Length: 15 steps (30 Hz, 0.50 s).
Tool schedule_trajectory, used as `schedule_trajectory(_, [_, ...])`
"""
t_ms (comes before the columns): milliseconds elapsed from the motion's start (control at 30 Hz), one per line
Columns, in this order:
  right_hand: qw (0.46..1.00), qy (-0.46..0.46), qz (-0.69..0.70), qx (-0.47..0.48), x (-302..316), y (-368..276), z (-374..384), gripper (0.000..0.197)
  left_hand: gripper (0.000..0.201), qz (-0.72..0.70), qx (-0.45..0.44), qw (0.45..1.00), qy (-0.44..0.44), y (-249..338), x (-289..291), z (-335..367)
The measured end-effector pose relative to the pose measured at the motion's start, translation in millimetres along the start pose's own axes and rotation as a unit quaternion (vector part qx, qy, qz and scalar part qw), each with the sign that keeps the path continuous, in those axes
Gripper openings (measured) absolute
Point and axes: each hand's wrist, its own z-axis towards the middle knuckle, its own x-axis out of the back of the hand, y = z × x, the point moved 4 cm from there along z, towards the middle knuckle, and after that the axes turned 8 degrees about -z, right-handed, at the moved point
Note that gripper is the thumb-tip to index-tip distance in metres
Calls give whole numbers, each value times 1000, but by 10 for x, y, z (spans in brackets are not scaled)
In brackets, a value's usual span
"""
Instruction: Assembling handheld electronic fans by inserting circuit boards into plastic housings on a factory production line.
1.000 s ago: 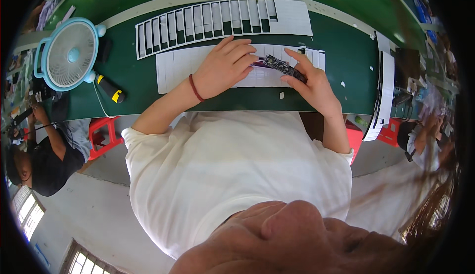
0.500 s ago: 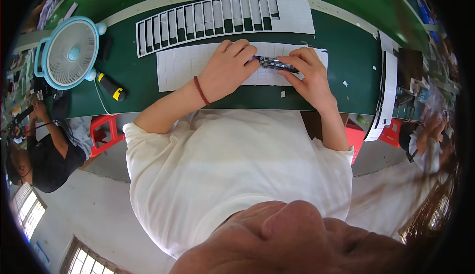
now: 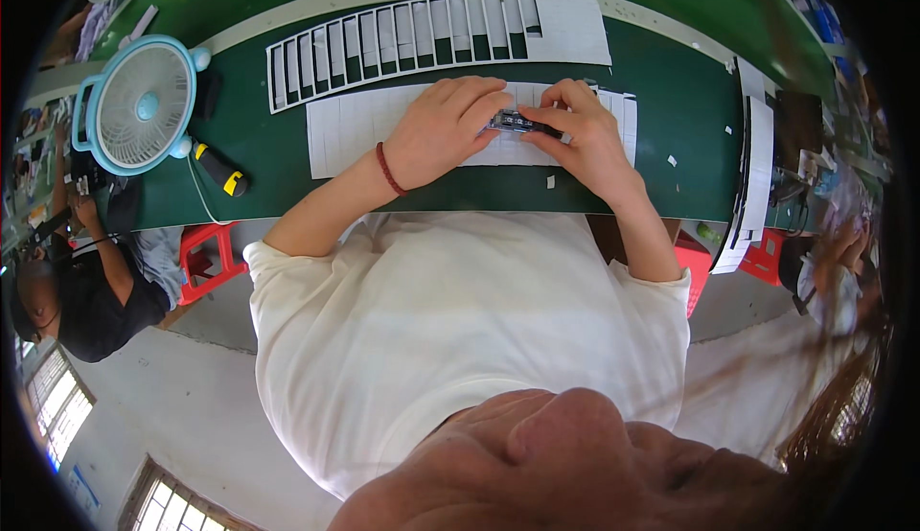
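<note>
Between my two hands is a small, dark, narrow circuit board (image 3: 515, 121) with tiny parts on its face. My left hand (image 3: 452, 119), with a braided red band at the wrist, closes on the board's left end and hides it. At the other end, the thumb and fingers of my right hand (image 3: 586, 136) pinch the board. Both hands are over a long white sheet of card (image 3: 350, 133) marked with thin lines. Just beyond it lies a white slotted frame (image 3: 412, 34) with a row of narrow openings.
A light-blue fan (image 3: 144, 106) stands at the left, near a black and yellow screwdriver handle (image 3: 222, 171). Stacked white strips (image 3: 752, 181) lie at the table's right edge. Small white scraps (image 3: 551, 182) dot the green table. Other people (image 3: 101, 296) sit at both sides.
My right hand has shifted slightly left along the board, its fingers more bent. My left hand covers more of the board, so less of it shows.
</note>
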Motion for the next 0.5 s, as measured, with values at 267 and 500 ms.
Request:
schedule_trajectory(267, [993, 94, -70, 19, -112, 12, -272, 48, 34, 61, -58, 996, -9, 6, -13, -57])
schedule_trajectory(500, [975, 134, -174, 39, -271, -30, -484, 51, 31, 44, -63, 996, -35, -1, -20, 25])
